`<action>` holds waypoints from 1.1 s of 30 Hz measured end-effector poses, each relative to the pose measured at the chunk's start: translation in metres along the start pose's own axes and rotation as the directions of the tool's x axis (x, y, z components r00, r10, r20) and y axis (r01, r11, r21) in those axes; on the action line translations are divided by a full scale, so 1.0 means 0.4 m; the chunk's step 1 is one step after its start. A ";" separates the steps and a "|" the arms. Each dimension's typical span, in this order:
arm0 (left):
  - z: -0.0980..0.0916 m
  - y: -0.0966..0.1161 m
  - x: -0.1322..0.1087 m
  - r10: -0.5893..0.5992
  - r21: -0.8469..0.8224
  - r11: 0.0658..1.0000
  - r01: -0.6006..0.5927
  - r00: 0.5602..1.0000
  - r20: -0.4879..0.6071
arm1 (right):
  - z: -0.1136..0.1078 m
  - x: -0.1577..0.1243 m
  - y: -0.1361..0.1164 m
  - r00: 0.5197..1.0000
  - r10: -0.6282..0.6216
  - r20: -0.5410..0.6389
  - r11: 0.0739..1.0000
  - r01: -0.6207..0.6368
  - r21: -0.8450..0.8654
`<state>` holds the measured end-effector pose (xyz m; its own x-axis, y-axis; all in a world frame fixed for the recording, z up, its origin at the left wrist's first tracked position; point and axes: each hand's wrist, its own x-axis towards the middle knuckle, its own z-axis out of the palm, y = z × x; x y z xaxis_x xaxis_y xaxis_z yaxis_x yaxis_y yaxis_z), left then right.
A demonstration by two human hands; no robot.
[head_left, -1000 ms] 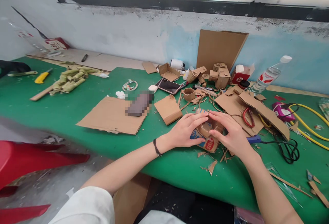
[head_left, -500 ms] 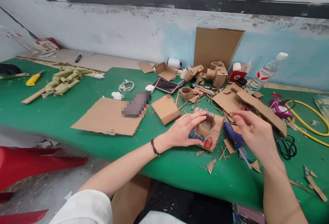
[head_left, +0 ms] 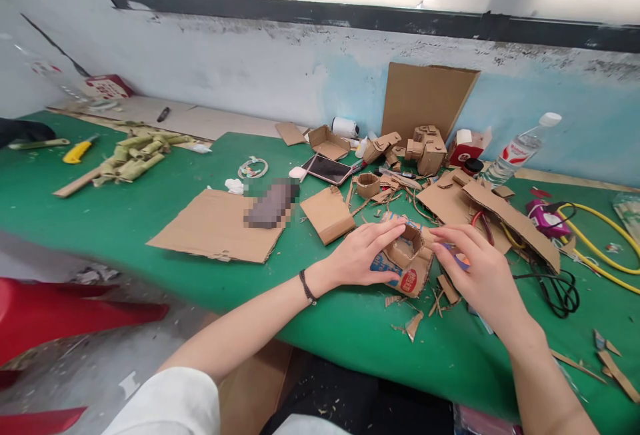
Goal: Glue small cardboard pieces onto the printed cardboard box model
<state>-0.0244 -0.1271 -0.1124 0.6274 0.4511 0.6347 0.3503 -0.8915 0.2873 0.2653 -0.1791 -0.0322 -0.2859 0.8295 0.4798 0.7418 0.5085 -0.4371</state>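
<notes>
A small open cardboard box (head_left: 406, 246) sits glued on a printed cardboard piece (head_left: 409, 280) near the front of the green table (head_left: 125, 215). My left hand (head_left: 361, 256) rests against the box's left side, with the fingers curved round it and the thumb below. My right hand (head_left: 483, 276) is just right of the box. Its fingers curl over a blue glue gun (head_left: 459, 256), which is mostly hidden under them. Cardboard scraps (head_left: 414, 323) lie in front of the box.
A large cardboard sheet (head_left: 215, 225) and a folded piece (head_left: 327, 213) lie to the left. A phone (head_left: 330, 168), cardboard models (head_left: 427, 147) and a water bottle (head_left: 520, 148) stand at the back. Black scissors (head_left: 560, 288) and a yellow hose (head_left: 600, 222) lie to the right. A red chair (head_left: 60, 315) is at lower left.
My right hand lifted off the box, swung right above the glue gun, then came down over it close beside the box. My left hand stayed on the box.
</notes>
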 end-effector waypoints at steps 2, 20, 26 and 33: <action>0.000 0.000 -0.001 -0.002 -0.004 1.000 0.002 1.000 0.006 | 0.001 0.005 -0.011 0.996 -0.090 -0.003 0.996 0.090 0.030; 0.012 -0.002 -0.011 -0.019 0.003 1.000 0.019 0.999 -0.031 | 0.028 0.018 -0.015 0.981 -0.162 0.102 0.986 0.164 -0.010; 0.013 0.002 -0.011 0.007 0.000 1.000 -0.007 0.997 -0.073 | 0.016 0.023 -0.026 0.980 -0.139 0.143 0.984 0.152 -0.090; 0.011 0.002 -0.010 -0.009 0.008 1.000 0.009 0.999 -0.053 | 0.012 0.031 -0.029 0.981 -0.125 0.150 0.979 0.146 -0.139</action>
<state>-0.0236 -0.1296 -0.1179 0.5863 0.4559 0.6697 0.3616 -0.8870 0.2872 0.2502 -0.1736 -0.0249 -0.4645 0.7844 0.4111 0.7688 0.5875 -0.2524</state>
